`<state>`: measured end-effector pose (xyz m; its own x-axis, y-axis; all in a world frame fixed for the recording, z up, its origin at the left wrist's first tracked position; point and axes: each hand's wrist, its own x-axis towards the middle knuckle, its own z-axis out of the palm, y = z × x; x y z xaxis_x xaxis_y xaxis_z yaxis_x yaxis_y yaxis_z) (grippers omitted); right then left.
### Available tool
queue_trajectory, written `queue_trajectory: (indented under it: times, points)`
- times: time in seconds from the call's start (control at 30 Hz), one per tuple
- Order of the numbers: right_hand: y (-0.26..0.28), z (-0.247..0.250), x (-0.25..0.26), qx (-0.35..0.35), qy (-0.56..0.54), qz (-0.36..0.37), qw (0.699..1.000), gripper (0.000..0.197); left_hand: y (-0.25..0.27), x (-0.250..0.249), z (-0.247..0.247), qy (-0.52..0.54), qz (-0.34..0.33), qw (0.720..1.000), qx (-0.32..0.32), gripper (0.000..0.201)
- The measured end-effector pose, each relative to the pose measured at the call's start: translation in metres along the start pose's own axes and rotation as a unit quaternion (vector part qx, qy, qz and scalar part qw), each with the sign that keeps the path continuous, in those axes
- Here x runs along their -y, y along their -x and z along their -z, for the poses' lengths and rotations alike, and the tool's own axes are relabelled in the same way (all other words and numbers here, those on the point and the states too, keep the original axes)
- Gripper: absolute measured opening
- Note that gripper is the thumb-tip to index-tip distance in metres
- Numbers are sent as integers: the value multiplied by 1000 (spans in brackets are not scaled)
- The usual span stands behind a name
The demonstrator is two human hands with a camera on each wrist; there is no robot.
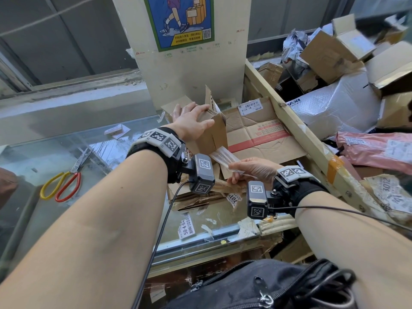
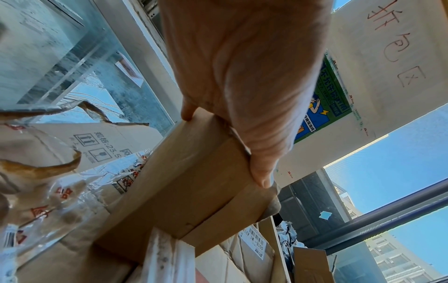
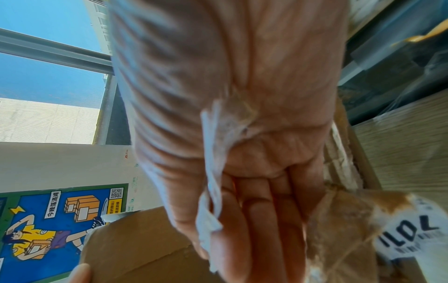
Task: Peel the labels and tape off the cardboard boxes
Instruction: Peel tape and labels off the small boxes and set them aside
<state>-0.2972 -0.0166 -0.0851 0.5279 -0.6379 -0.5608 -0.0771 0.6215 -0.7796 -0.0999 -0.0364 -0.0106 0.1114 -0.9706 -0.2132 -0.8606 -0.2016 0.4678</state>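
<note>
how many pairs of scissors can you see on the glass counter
1. The scissors, with one yellow and one red handle loop, lie on the glass counter left of the left forearm. More could be hidden under the cardboard scraps.

My left hand (image 1: 193,121) rests on the small box (image 1: 208,136) — flattened cardboard (image 1: 263,134) lies right of it. Scissors (image 1: 64,181) lie far left on the glass counter (image 1: 44,157) — my right hand (image 1: 252,170) sits nearer me.
</note>
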Motion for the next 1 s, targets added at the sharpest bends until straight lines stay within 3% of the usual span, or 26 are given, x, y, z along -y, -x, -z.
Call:
queue_trajectory:
  times: [1.0]
  points:
    - [-3,9,-5,-2,59,-10,998,25,3,2,0,9,11,1000,-9,53]
